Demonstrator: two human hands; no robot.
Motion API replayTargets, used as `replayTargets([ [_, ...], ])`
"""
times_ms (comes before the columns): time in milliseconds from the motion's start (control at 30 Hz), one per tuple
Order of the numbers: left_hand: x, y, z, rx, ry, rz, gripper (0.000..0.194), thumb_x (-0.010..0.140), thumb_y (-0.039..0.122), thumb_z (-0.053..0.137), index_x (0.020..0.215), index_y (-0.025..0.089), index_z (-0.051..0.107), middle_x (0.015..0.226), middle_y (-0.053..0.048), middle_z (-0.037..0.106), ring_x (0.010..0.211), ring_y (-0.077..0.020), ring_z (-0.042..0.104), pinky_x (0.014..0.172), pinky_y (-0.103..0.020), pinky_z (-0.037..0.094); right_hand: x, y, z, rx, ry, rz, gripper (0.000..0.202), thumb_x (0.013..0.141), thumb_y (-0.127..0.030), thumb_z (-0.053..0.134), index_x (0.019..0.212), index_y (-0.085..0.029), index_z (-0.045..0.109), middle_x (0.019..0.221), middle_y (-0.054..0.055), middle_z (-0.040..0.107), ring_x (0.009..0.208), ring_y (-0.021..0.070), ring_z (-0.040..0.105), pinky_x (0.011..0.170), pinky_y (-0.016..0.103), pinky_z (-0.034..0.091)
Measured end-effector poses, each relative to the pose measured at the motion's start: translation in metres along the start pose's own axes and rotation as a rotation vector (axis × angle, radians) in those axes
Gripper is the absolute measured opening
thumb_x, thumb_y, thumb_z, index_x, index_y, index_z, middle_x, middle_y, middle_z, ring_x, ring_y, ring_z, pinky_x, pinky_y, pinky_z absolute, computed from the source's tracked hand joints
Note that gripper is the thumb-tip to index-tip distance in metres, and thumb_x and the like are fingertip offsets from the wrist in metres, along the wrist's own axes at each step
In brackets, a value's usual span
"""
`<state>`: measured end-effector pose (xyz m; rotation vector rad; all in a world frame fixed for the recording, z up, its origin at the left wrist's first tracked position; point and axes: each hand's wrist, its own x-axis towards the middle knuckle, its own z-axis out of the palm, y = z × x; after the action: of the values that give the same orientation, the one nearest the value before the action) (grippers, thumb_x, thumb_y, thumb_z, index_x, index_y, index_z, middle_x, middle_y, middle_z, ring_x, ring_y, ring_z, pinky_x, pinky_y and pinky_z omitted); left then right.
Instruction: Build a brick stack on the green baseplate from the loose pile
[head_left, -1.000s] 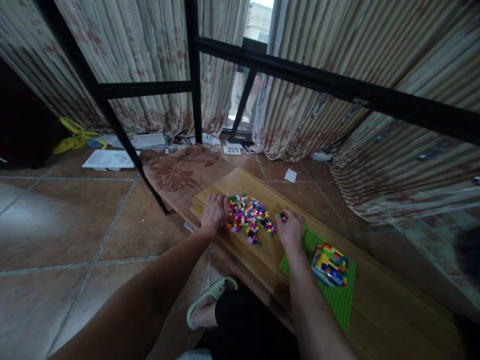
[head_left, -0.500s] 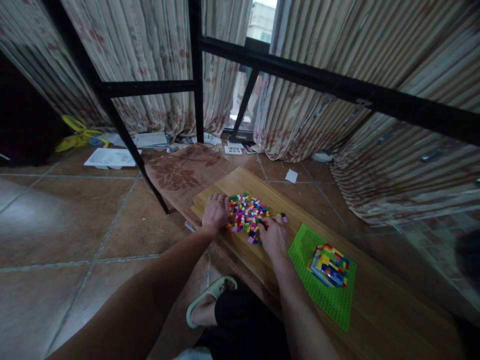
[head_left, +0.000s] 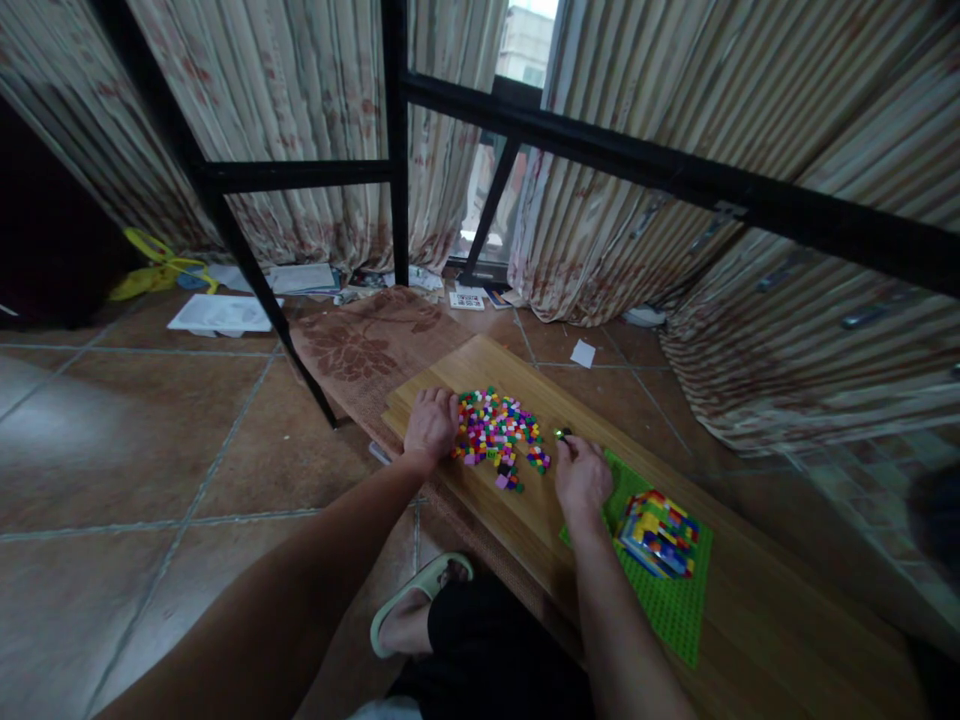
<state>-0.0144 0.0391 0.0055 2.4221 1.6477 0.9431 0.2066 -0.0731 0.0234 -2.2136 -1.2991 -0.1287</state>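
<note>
Many small coloured bricks (head_left: 491, 425) lie in a loose pile on the wooden bench top (head_left: 517, 520). Against the pile's left edge rests my left hand (head_left: 433, 424), its fingers curled together; whatever they may hold is hidden. My right hand (head_left: 582, 474) is right of the pile, thumb and fingers pinched at a small dark piece (head_left: 565, 434), with a greenish bit beside it. A green studded baseplate (head_left: 675, 610) lies to the right, partly behind my right hand and wrist. On it stands a block built of multicoloured bricks (head_left: 660, 533).
A brown patterned cloth (head_left: 360, 345) drapes under and behind the bench. Black metal bars (head_left: 397, 210) stand in front of striped curtains (head_left: 315, 110). A white tray (head_left: 221, 314), papers and a yellow item (head_left: 154, 275) lie on the tiled floor.
My right hand has moved right, from the pile's edge to beside the baseplate. Several bricks at the pile's right side are now uncovered. My left hand stays in place.
</note>
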Motion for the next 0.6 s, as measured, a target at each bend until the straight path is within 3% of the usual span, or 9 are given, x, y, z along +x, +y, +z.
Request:
replayTargets([
  [200,0.001,0.000,-0.001,-0.004,-0.001,0.011,0.026,0.095,0.025,0.037,0.092,0.018,0.062,0.093,-0.008,0.066,0.092,-0.0232,0.056,0.089,-0.038,0.043,-0.007,0.004,0.004,0.024,0.010,0.027,0.032,0.084,-0.031,0.048,0.104,-0.016,0.069,0.090,0.009,0.069,0.083,0.0211,0.058,0.073,0.030,0.038],
  [433,0.000,0.001,-0.001,0.021,-0.009,-0.011,0.027,0.096,0.026,0.036,0.092,0.019,0.062,0.092,-0.008,0.065,0.091,-0.0230,0.056,0.089,-0.038,0.043,-0.026,-0.009,-0.010,0.198,0.072,0.048,0.030,0.084,-0.031,0.048,0.100,-0.016,0.069,0.095,0.010,0.070,0.085,0.0211,0.061,0.079,0.032,0.043],
  [500,0.000,0.000,-0.001,0.026,-0.019,0.004,0.027,0.096,0.025,0.036,0.092,0.019,0.062,0.093,-0.008,0.065,0.093,-0.0236,0.055,0.089,-0.038,0.042,-0.041,-0.020,-0.014,0.301,0.015,0.001,0.029,0.085,-0.033,0.049,0.097,-0.017,0.069,0.094,0.009,0.069,0.082,0.0198,0.062,0.077,0.031,0.044],
  [600,-0.001,0.001,-0.001,0.039,-0.038,0.023,0.027,0.096,0.024,0.035,0.091,0.018,0.062,0.094,-0.009,0.065,0.094,-0.0238,0.055,0.089,-0.038,0.042,-0.066,-0.037,-0.018,0.344,-0.170,-0.118,0.025,0.086,-0.036,0.051,0.096,-0.021,0.069,0.092,0.005,0.068,0.082,0.0185,0.062,0.075,0.029,0.044],
])
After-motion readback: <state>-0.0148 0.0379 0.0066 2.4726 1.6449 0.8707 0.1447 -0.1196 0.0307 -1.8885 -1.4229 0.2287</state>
